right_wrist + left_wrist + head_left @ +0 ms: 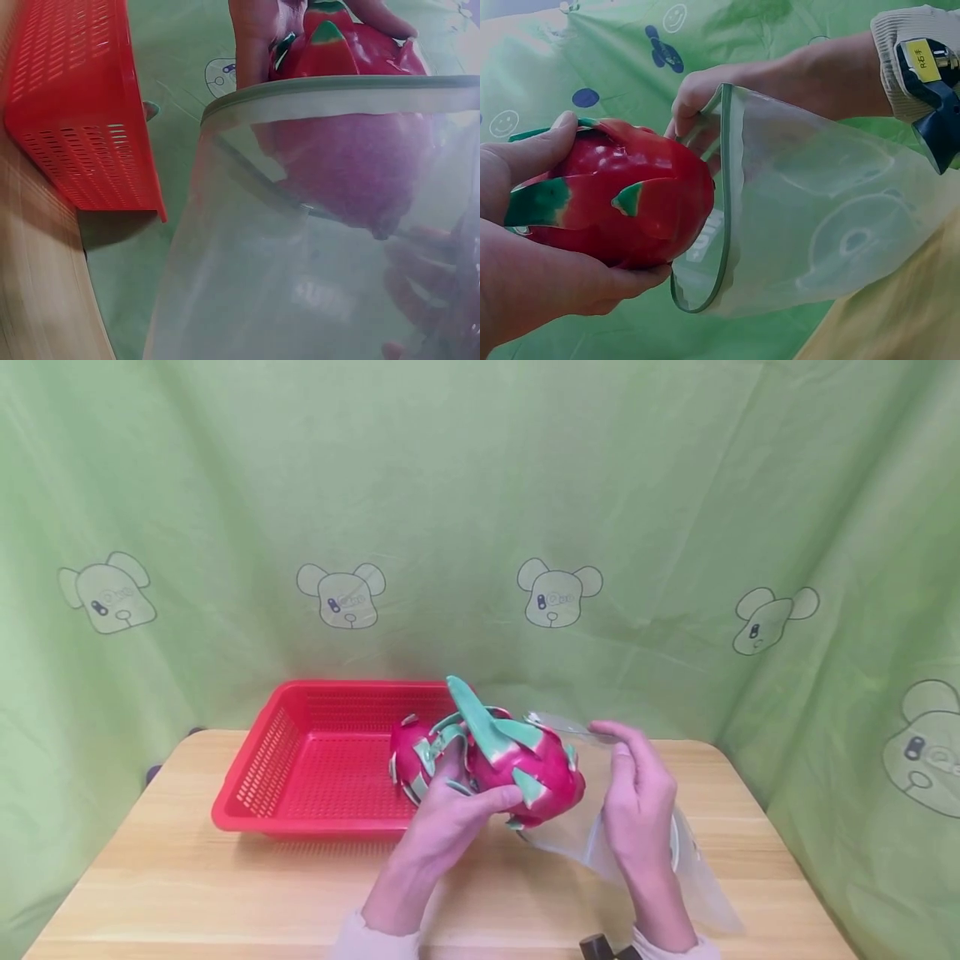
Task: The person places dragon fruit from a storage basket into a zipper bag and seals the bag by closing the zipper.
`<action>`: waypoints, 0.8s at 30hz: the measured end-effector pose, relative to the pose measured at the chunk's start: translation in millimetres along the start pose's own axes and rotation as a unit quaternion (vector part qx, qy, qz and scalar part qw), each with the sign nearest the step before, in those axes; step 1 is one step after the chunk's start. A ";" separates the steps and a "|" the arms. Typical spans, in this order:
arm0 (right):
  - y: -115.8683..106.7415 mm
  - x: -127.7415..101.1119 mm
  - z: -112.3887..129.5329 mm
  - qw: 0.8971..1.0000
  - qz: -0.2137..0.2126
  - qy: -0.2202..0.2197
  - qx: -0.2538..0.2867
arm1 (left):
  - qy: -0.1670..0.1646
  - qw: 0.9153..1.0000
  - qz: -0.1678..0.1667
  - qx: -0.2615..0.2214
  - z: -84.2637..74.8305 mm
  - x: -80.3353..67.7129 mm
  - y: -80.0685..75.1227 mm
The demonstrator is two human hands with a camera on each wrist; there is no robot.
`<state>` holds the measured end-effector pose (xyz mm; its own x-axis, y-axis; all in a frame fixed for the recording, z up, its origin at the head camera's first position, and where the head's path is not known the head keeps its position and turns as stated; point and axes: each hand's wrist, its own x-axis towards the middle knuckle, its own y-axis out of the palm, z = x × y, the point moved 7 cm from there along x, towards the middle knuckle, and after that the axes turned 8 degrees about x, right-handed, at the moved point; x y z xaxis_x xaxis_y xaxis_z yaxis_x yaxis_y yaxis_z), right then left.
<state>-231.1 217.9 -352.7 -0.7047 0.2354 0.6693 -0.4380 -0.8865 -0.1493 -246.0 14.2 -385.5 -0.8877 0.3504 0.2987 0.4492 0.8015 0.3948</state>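
My left hand (457,802) grips a pink dragon fruit (536,768) with green scales and holds it above the table, its end at the mouth of a clear zip bag (637,860). In the left wrist view the dragon fruit (622,202) sits just outside the bag's open rim (724,210). My right hand (637,793) pinches the bag's upper rim and holds the mouth open. Seen from the right wrist, the fruit (352,150) shows through the bag's clear wall (285,285). A second dragon fruit (416,760) lies in the red basket (300,760).
The red perforated basket stands at the back left of the wooden table (187,885). A green cloth with bear prints (480,527) hangs behind and around the table. A strap with a dark device (930,82) is on my right wrist.
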 end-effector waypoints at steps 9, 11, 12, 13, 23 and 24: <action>3.7 -1.1 0.5 1.000 0.006 -0.001 0.009 | 0.000 0.998 0.008 -0.059 -1.6 -2.2 0.6; 4.0 -1.4 1.4 1.000 0.006 -0.005 0.008 | -0.003 0.999 0.004 -0.054 -0.4 -1.6 0.7; 4.1 -1.6 1.8 1.000 0.007 -0.006 0.007 | -0.004 0.999 0.003 -0.050 0.2 -1.4 1.0; 4.3 -1.9 2.0 1.000 0.008 -0.007 0.008 | -0.004 0.999 0.003 -0.046 0.8 -1.2 1.4; 6.0 -1.9 6.6 1.000 0.011 0.004 0.021 | 0.004 1.000 0.008 0.011 3.1 -1.6 9.3; 6.1 -1.8 7.5 1.000 0.012 0.004 0.023 | 0.000 1.000 0.004 0.016 4.3 -1.5 9.3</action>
<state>-228.3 209.1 -349.3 -0.7191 0.2175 0.6600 -0.3949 -0.9094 -0.1306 -240.9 23.2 -386.0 -0.8839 0.3572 0.3018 0.4533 0.8132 0.3649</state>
